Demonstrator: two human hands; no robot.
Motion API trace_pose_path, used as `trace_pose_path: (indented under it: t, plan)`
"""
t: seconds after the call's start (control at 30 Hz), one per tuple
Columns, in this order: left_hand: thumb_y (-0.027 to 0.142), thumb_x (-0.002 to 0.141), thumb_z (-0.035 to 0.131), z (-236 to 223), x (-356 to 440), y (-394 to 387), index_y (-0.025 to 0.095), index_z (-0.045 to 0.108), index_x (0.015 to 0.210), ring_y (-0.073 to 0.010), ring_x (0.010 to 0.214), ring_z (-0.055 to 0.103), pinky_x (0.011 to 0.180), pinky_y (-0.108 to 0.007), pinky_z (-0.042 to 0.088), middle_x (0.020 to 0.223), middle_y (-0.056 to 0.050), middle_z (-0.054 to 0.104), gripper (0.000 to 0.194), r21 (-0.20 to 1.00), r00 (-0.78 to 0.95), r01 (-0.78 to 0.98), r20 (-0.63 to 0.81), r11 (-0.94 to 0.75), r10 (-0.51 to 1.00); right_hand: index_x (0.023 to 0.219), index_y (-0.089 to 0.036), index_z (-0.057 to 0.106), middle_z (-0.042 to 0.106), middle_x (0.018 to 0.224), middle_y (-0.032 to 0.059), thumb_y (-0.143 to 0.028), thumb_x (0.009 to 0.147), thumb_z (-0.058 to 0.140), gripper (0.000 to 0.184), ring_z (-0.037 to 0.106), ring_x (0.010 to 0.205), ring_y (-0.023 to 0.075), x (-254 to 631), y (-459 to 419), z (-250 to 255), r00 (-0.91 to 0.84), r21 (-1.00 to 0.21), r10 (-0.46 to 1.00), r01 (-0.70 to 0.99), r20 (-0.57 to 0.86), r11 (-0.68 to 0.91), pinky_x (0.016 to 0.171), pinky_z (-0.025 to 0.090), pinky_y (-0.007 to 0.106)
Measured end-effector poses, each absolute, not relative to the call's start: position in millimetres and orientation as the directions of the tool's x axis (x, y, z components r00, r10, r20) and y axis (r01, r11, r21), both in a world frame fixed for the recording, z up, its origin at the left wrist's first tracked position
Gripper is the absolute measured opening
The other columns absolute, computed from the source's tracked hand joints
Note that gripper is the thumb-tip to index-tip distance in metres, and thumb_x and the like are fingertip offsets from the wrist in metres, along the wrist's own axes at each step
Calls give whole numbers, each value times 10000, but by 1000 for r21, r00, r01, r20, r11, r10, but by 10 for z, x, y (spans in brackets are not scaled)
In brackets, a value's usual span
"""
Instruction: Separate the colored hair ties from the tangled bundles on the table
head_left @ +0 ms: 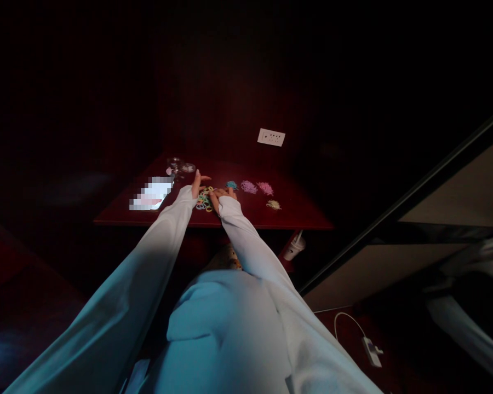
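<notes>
A mixed pile of small coloured elastic loops lies on the dark red table. My left hand rests at the pile's left edge, fingers stretched out and apart, thumb pointing right. My right hand lies on the pile's right side with fingers curled down among the loops; what they pinch is too small to make out. Sorted little heaps sit to the right: a blue heap, a lilac heap, a pink heap and a yellowish heap. Both arms wear pale long sleeves.
A clear glass jar lies at the table's back left, beside a lit phone screen. A white wall socket is behind. A cup with a straw stands below the table's right edge. A charger and cable lie lower right.
</notes>
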State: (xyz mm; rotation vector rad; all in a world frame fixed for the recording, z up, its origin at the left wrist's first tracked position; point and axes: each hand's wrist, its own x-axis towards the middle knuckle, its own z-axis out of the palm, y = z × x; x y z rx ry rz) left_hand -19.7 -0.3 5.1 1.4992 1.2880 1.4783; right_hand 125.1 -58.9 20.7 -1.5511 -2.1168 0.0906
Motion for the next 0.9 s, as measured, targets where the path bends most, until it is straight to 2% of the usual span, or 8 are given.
trace_pose_path:
  t: [0.1, 0.2, 0.27, 0.33, 0.43, 0.6, 0.77, 0.9]
  plan:
    - [885, 963, 261, 108, -196, -17, 193, 767, 1026, -319, 1127, 755, 864, -370, 615, 1279, -157, 759, 859, 967, -163, 41, 254, -250, 954, 1179, -266, 804, 719, 1341, 36, -381, 1101, 540, 298, 485, 1318, 263, 1300, -580, 200, -177, -352, 907, 880, 381, 320, 1100, 390, 365]
    - [804, 987, 380, 136, -204, 4, 199, 727, 937, -289, 1045, 771, 950, -409, 596, 1229, -134, 783, 700, 969, -187, -7, 241, -246, 952, 1155, -269, 811, 713, 1289, 46, -387, 1064, 605, 254, 482, 1283, 269, 1345, -567, 199, -157, -382, 914, 872, 373, 306, 1070, 382, 370]
    - [695, 980, 508, 122, -209, 31, 204, 698, 886, -251, 929, 769, 897, -392, 600, 1145, -107, 801, 535, 968, -225, -20, 239, -249, 945, 1163, -279, 807, 710, 1269, 43, -377, 1046, 628, 235, 478, 1264, 267, 1374, -552, 196, -138, -419, 920, 859, 366, 296, 1068, 371, 375]
    - [563, 940, 615, 92, -214, 64, 208, 674, 853, -199, 798, 734, 782, -323, 587, 1052, -79, 804, 371, 962, -274, -28, 253, -270, 928, 1196, -294, 797, 708, 1269, 41, -388, 1033, 644, 242, 478, 1252, 268, 1396, -538, 188, -103, -467, 927, 840, 362, 276, 1072, 367, 385]
    - [415, 884, 682, 52, -228, 111, 211, 655, 829, -146, 679, 672, 666, -250, 537, 940, -52, 784, 213, 943, -336, -50, 294, -328, 895, 1297, -338, 769, 707, 1303, 38, -469, 1027, 658, 320, 485, 1258, 273, 1400, -530, 166, -119, -499, 925, 814, 360, 299, 1090, 372, 401]
    - [281, 831, 690, 42, -251, 141, 196, 657, 770, -144, 664, 667, 672, -250, 550, 840, -45, 769, 110, 912, -363, -74, 353, -404, 862, 1277, -351, 796, 701, 1348, 33, -506, 986, 720, 338, 514, 1283, 270, 1387, -488, 104, -303, -435, 895, 793, 327, 427, 1113, 416, 390]
    - [233, 828, 666, 50, -232, 99, 190, 666, 734, -157, 687, 670, 695, -263, 549, 833, -53, 768, 103, 921, -314, -32, 360, -389, 878, 1220, -275, 813, 740, 1273, 48, -324, 983, 707, 264, 633, 1207, 228, 1447, -336, 24, -238, -523, 900, 748, 365, 410, 1098, 489, 351]
    - [219, 823, 659, 61, -208, 70, 196, 664, 711, -167, 691, 654, 682, -264, 530, 803, -50, 759, 114, 934, -300, -5, 338, -356, 892, 1160, -268, 817, 783, 1177, 42, -326, 970, 697, 232, 700, 1102, 222, 1506, -233, -56, -125, -628, 907, 683, 403, 373, 1040, 538, 347]
